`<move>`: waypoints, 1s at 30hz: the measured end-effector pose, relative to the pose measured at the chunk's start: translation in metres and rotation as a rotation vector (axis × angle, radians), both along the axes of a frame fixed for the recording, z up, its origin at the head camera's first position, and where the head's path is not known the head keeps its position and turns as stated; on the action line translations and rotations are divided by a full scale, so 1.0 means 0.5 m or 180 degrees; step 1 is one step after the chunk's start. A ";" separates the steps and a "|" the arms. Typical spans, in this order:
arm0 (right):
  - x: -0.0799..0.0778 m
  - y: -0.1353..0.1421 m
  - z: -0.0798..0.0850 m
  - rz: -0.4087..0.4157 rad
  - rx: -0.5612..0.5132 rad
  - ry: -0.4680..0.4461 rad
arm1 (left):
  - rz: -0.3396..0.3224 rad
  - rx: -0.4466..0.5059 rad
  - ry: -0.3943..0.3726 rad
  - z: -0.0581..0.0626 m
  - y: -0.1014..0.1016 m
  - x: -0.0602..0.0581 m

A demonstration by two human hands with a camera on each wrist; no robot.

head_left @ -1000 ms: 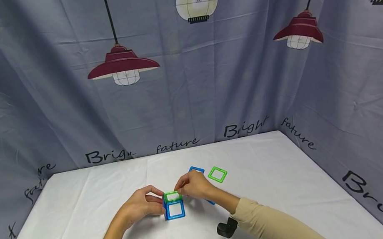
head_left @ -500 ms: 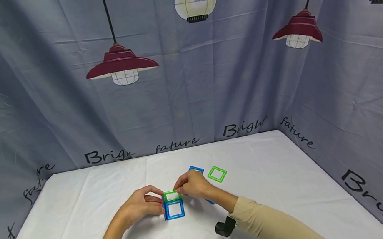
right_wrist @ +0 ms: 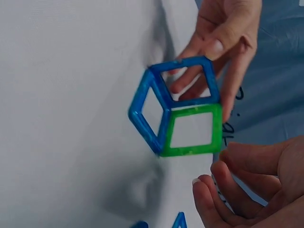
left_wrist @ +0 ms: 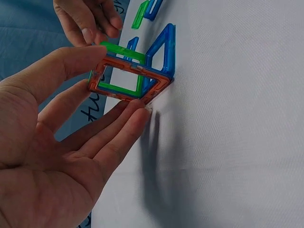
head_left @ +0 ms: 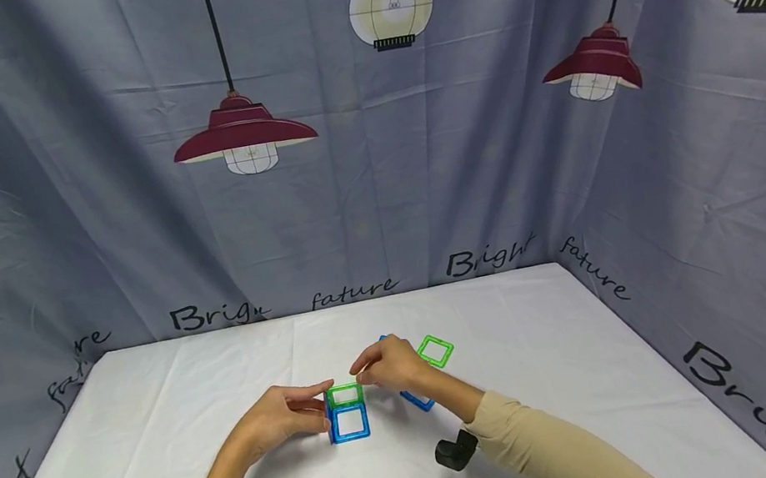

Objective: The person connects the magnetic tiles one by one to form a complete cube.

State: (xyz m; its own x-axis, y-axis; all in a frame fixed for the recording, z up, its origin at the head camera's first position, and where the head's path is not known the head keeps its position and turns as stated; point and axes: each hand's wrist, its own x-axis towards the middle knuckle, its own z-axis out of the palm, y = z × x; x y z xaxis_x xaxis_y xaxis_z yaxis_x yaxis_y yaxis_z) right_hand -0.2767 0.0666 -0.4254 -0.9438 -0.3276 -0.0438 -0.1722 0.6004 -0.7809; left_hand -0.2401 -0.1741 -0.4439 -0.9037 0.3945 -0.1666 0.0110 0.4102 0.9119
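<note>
A small box-like build of magnetic tiles stands on the white table. It has a blue tile (head_left: 350,423) in front, a green tile (head_left: 345,396) behind its upper edge, and an orange-tinted side tile (left_wrist: 125,64) facing the left palm. My left hand (head_left: 280,421) holds this side by its edges, index finger at the top corner and thumb at the lower front. My right hand (head_left: 393,368) hovers beside the green tile's far right corner, its thumb and index fingertips slightly apart with nothing visible between them. Whether a fingertip still touches the corner is hard to tell.
A loose green tile (head_left: 436,351) lies flat at the back right. Blue tile pieces (head_left: 419,400) lie partly hidden under the right hand. A grey curtain (head_left: 349,219) with printed lamps borders the white tablecloth (head_left: 222,367).
My right fingertips have parted and drawn slightly away from the green tile's corner. My left index finger has straightened across the build's top edge. The build stays in place.
</note>
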 end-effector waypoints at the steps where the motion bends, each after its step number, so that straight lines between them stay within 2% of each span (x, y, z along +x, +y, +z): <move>1: -0.001 0.006 0.004 -0.0011 0.0012 0.0032 | 0.0001 -0.0025 0.0006 -0.001 0.000 0.000; 8: -0.006 0.067 0.022 -0.0033 0.0295 0.0227 | 0.0005 -0.0099 0.0040 -0.001 -0.004 -0.001; 16: -0.001 0.129 0.003 0.0061 0.0854 0.0261 | -0.0032 -0.0037 0.0003 0.001 -0.007 0.000; 23: -0.001 0.160 -0.023 0.0008 0.0923 0.0311 | -0.0084 0.0043 -0.0028 -0.001 -0.006 0.001; 30: 0.000 0.170 -0.039 0.0036 0.0980 0.0122 | -0.0092 0.0127 -0.0101 -0.004 -0.003 0.004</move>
